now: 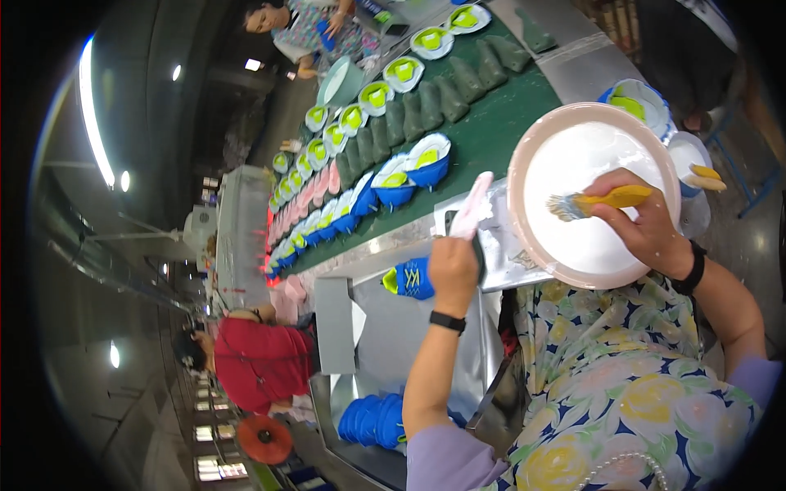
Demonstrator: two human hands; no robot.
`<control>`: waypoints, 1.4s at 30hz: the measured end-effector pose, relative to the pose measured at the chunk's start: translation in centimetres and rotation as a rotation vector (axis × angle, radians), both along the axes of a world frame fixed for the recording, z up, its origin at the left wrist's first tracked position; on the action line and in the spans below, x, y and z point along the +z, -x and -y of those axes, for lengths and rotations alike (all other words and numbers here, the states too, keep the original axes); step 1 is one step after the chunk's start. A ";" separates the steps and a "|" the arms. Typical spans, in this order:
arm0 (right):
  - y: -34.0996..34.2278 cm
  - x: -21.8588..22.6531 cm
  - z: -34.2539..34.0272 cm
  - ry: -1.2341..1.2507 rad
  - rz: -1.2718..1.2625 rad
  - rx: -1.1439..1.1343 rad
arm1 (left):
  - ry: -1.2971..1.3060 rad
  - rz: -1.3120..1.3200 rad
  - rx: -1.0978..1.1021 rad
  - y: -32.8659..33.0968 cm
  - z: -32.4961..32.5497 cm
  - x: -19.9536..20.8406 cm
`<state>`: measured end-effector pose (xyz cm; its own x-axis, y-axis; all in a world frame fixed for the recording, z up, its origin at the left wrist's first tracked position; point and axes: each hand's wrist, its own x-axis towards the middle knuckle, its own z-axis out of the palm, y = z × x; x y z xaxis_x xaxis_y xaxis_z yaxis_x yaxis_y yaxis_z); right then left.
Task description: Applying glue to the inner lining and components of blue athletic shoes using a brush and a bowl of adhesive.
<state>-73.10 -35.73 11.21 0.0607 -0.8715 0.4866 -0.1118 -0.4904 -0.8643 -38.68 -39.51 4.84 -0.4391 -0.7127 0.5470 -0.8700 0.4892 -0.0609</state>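
My right hand grips a brush by its yellow handle. The wet bristles are over the white liquid in a round pinkish basin; whether they touch it I cannot tell. My left hand is closed on a pale pink shoe sole, which sticks up above the fist left of the basin. A dark green edge shows beside that fist, its kind unclear. A blue shoe upper with yellow-green lining lies just left of my left hand.
A green conveyor belt carries rows of dark green and pink soles and blue-white uppers. Stacked blue uppers lie in the grey tray below. One person in red stands left; another is across the belt.
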 end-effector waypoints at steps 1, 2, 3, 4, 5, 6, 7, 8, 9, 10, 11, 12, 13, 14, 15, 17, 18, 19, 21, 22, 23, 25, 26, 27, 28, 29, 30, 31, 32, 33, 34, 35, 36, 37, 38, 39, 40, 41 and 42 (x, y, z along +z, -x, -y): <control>-0.1 -0.2 -0.1 -0.047 -0.021 0.005 | -0.117 0.036 0.016 0.5 -0.3 -1.0; -0.3 -0.3 -0.3 -0.085 -0.022 0.024 | -0.198 0.085 0.001 0.8 -0.8 -1.7; -0.4 -0.4 -0.4 -0.065 -0.048 0.025 | -0.410 0.112 0.014 1.2 -1.5 -2.2; -0.4 -0.5 -0.5 -0.074 -0.073 0.018 | -0.399 0.043 -0.004 1.4 -2.3 -2.6; -0.3 -0.5 -0.4 -0.053 -0.074 0.052 | -0.387 -0.049 -0.004 1.0 -3.0 -2.6; -0.2 -0.6 -0.4 -0.045 -0.089 0.044 | -0.386 -0.127 -0.010 0.3 -3.7 -2.5; 0.0 -0.7 -0.3 -0.025 -0.083 0.031 | -0.406 -0.131 0.019 -1.0 -3.9 -2.2; 0.2 -0.8 -0.2 -0.040 -0.106 0.036 | -0.358 -0.161 0.097 -3.1 -3.9 -1.8; 0.3 -0.8 -0.1 -0.054 -0.124 0.038 | -0.309 -0.191 0.174 -5.6 -4.0 -1.4; 0.5 -0.9 0.1 -0.057 -0.118 0.040 | -0.248 -0.129 0.288 -8.7 -3.4 -0.7; 0.6 -0.8 0.2 -0.085 -0.118 0.050 | -0.191 -0.070 0.389 -12.1 -2.7 -0.1; 0.7 -0.8 0.3 -0.085 -0.138 0.042 | -0.263 0.029 0.467 -15.2 -2.8 0.3; 0.7 -0.7 0.4 -0.141 -0.141 0.053 | -0.378 0.141 0.565 -17.6 -3.1 0.3; 0.7 -0.5 0.5 -0.200 -0.143 0.063 | -0.338 0.127 0.530 -19.3 -3.4 -0.2; 0.7 -0.3 0.5 -0.203 -0.142 0.058 | -0.358 0.164 0.414 -20.5 -3.7 -0.6; 0.7 0.1 0.6 -0.274 -0.261 0.083 | -0.378 0.200 0.288 -21.4 -4.3 -1.5; 0.6 0.3 0.5 -0.264 -0.275 0.088 | -0.507 0.145 0.450 -21.1 -4.7 -1.7; 0.5 0.5 0.4 -0.278 -0.289 0.090 | -0.643 0.071 0.590 -20.7 -5.1 -1.8; 0.1 0.6 0.2 -0.301 -0.305 0.097 | -0.731 -0.201 0.596 -20.0 -6.1 -0.8; 0.0 0.5 0.3 -0.289 -0.296 0.099 | -0.801 -0.492 0.577 -19.7 -6.6 0.0; -0.2 0.4 0.3 -0.296 -0.285 0.100 | -0.768 -0.256 0.493 -19.6 -7.1 0.8; -0.5 0.2 0.5 -0.274 -0.296 0.117 | -0.730 0.002 0.466 -19.2 -8.2 1.9; -0.5 0.0 0.6 -0.276 -0.278 0.125 | -0.654 0.234 0.388 -19.0 -8.6 2.1; -0.6 -0.2 0.6 -0.274 -0.258 0.126 | -0.679 0.247 0.403 -18.8 -8.7 2.0; -0.7 -0.4 0.7 -0.283 -0.290 0.103 | -0.532 0.304 0.198 -18.6 -8.7 1.6; -1.0 -0.7 0.8 -0.281 -0.269 0.106 | -0.380 0.349 -0.013 -18.3 -8.4 0.9; -1.1 -0.9 0.8 -0.308 -0.240 0.091 | -0.383 0.336 -0.047 -18.0 -8.0 0.1; -1.4 -1.2 0.8 -0.242 -0.269 0.134 | -0.423 0.272 -0.066 -17.9 -7.4 -0.5; -1.6 -1.5 0.8 -0.196 -0.287 0.163 | -0.460 0.220 -0.118 -17.9 -6.8 -1.1; -1.7 -1.6 0.8 -0.272 -0.338 0.255 | -0.508 0.230 -0.084 -18.1 -6.3 -1.1; -1.9 -1.6 0.9 -0.308 -0.348 0.387 | -0.471 0.216 -0.101 -18.4 -5.8 -0.8; -1.8 -1.5 0.9 -0.273 -0.500 0.442 | -0.539 0.128 0.067 -18.9 -5.9 0.1; -1.6 -1.4 1.1 -0.281 -0.510 0.446 | -0.606 0.042 0.246 -19.4 -6.2 1.3; -1.4 -1.1 1.4 -0.122 -0.651 0.409 | -0.600 0.056 0.262 -19.8 -6.4 2.6; -1.1 -0.9 1.9 -0.017 -0.824 0.365 | -0.659 -0.357 0.331 -20.1 -6.5 4.0; -0.4 -0.6 2.6 0.055 -0.684 0.346 | -0.692 -0.776 0.388 -20.1 -6.4 5.4; 0.4 -0.2 2.7 -0.103 -0.473 0.264 | -0.736 -1.177 0.337 -19.7 -6.3 6.5; 1.2 0.1 3.4 -0.031 -0.537 0.225 | -0.822 -1.421 0.257 -19.2 -6.1 7.6; 2.1 0.5 4.2 0.025 -0.597 0.174 | -0.960 -1.629 0.021 -18.3 -5.7 8.5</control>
